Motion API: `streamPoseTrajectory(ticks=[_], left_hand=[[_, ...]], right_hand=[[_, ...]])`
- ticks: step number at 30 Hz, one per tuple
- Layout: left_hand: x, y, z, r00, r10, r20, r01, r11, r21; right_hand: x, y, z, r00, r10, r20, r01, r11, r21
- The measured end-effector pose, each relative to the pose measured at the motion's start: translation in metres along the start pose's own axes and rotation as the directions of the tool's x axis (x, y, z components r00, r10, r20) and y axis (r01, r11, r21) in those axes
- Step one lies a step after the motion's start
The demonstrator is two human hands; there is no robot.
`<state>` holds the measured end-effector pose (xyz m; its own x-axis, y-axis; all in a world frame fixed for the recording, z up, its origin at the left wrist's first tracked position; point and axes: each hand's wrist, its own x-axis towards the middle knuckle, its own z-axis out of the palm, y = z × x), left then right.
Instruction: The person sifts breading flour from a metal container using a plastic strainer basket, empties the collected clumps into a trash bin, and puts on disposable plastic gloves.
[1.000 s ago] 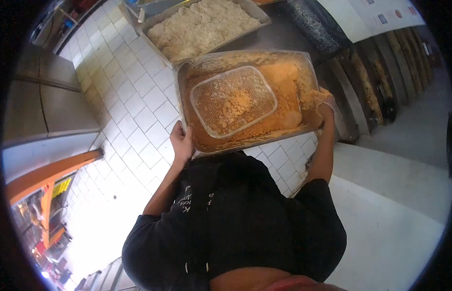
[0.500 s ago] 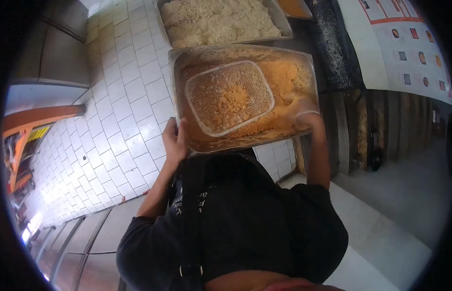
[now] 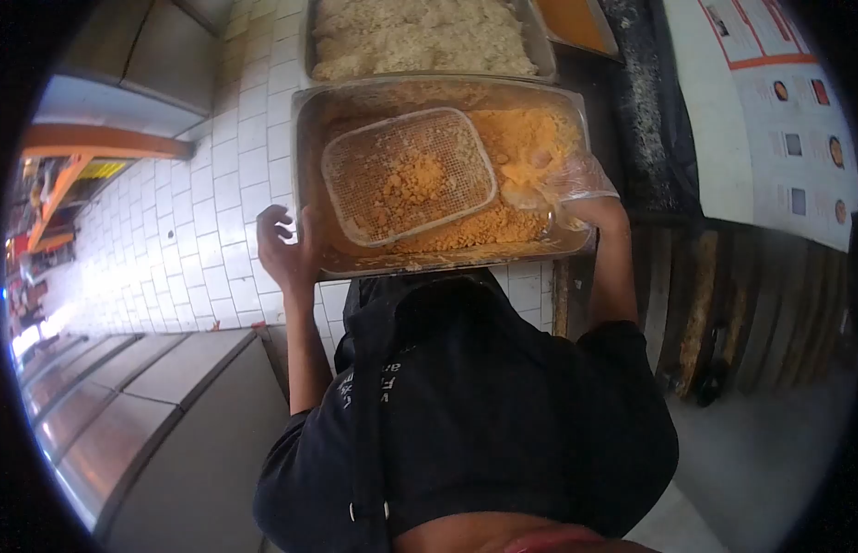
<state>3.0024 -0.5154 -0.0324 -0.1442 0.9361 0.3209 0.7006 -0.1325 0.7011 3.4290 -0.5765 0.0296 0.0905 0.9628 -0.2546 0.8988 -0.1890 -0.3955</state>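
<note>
A deep metal pan [image 3: 438,85] holds loose orange breading [image 3: 526,129], heaped mostly along its right side and front. Lying tilted inside it is a white-rimmed mesh basket [image 3: 355,170] with orange crumbs [image 3: 415,180] on its mesh. My left hand [image 3: 289,249] is at the pan's left wall, fingers loosely curled and apart, with nothing in them; its thumb is close to the wall. My right hand [image 3: 572,184], in a clear plastic glove, is down in the breading at the right. Its fingertips are partly covered, so whether they grip anything is unclear.
Behind the pan stands a tray of pale floury food [image 3: 420,37], with a smaller tray of orange contents [image 3: 572,23] beside it. A printed sheet with pictures [image 3: 770,120] lies at the right. White tiles [image 3: 199,230] cover the floor at the left.
My left hand's fingers have come away from the pan's left wall and curled. My right hand has shifted within the breading and shows less blur. The view has turned slightly.
</note>
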Motion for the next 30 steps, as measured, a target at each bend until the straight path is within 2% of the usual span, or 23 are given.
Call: streamPoseTrajectory(ticks=[1,2,3,4,5,6,8,9,10,11,12,14,16,20,22,23,25,30], left_hand=[[-0.001,0.005,0.001,0.995,0.091,-0.030,-0.091,0.996,0.008],[-0.004,0.009,0.002,0.999,0.039,0.005,-0.039,0.999,0.020],[-0.006,0.009,0.002,0.998,-0.024,0.063,0.025,1.000,-0.018],[-0.007,0.017,0.001,0.991,-0.028,0.128,0.024,0.999,0.034],[-0.004,0.026,0.000,0.981,-0.035,0.191,0.020,0.997,0.081],[-0.003,0.032,0.000,0.982,-0.038,0.185,0.023,0.997,0.078],[-0.001,0.037,0.000,0.938,-0.125,0.322,0.032,0.960,0.277],[0.000,0.036,0.002,0.939,-0.126,0.320,0.035,0.960,0.276],[0.003,0.034,0.006,0.901,-0.159,0.404,0.034,0.953,0.300],[0.005,0.031,0.010,0.851,-0.195,0.488,0.030,0.946,0.324],[0.005,0.027,0.018,0.845,-0.154,0.513,-0.040,0.937,0.346],[0.001,0.012,0.038,0.824,-0.173,0.539,-0.026,0.939,0.342],[0.001,0.007,0.045,0.807,-0.214,0.551,0.028,0.945,0.326],[-0.004,-0.018,0.062,0.858,-0.137,0.494,0.029,0.975,0.219],[-0.002,-0.010,0.060,0.868,-0.123,0.482,0.016,0.975,0.220],[0.000,-0.003,0.057,0.869,-0.119,0.480,0.015,0.976,0.216],[0.006,0.009,0.049,0.876,-0.159,0.455,0.091,0.982,0.167],[0.012,-0.017,0.067,0.870,-0.134,0.475,0.063,0.985,0.161]], right_hand=[[0.011,-0.004,0.006,0.996,-0.075,0.047,0.067,0.986,0.152],[0.020,-0.026,0.009,0.994,-0.091,0.054,0.081,0.984,0.160],[0.028,-0.064,0.011,0.979,-0.200,0.046,0.174,0.927,0.333],[0.035,-0.082,0.010,0.952,-0.304,0.020,0.257,0.835,0.487],[0.042,-0.072,0.021,0.950,-0.311,0.023,0.262,0.835,0.483],[0.052,-0.056,0.044,0.931,-0.362,0.048,0.297,0.827,0.477],[0.064,-0.041,0.055,0.909,-0.410,0.078,0.329,0.817,0.473],[0.068,-0.032,0.050,0.976,-0.100,0.193,0.070,0.986,0.154],[0.073,-0.023,0.045,0.932,0.222,0.287,-0.160,0.961,-0.225],[0.074,0.001,0.061,0.907,0.289,0.305,-0.169,0.915,-0.365],[0.074,0.033,0.085,0.930,0.221,0.293,-0.097,0.918,-0.384],[0.076,0.093,0.129,0.965,0.039,0.259,0.062,0.926,-0.372],[0.070,0.075,0.120,0.831,0.364,0.420,-0.178,0.890,-0.419],[0.051,0.109,0.152,0.900,0.207,0.384,-0.216,0.976,-0.021],[0.044,0.118,0.162,0.916,0.178,0.359,-0.221,0.972,0.083],[0.044,0.117,0.167,0.895,0.208,0.395,-0.332,0.901,0.278],[0.034,0.094,0.171,0.873,0.225,0.432,-0.427,0.780,0.457],[0.039,0.071,0.185,0.841,0.179,0.511,-0.518,0.542,0.662]])
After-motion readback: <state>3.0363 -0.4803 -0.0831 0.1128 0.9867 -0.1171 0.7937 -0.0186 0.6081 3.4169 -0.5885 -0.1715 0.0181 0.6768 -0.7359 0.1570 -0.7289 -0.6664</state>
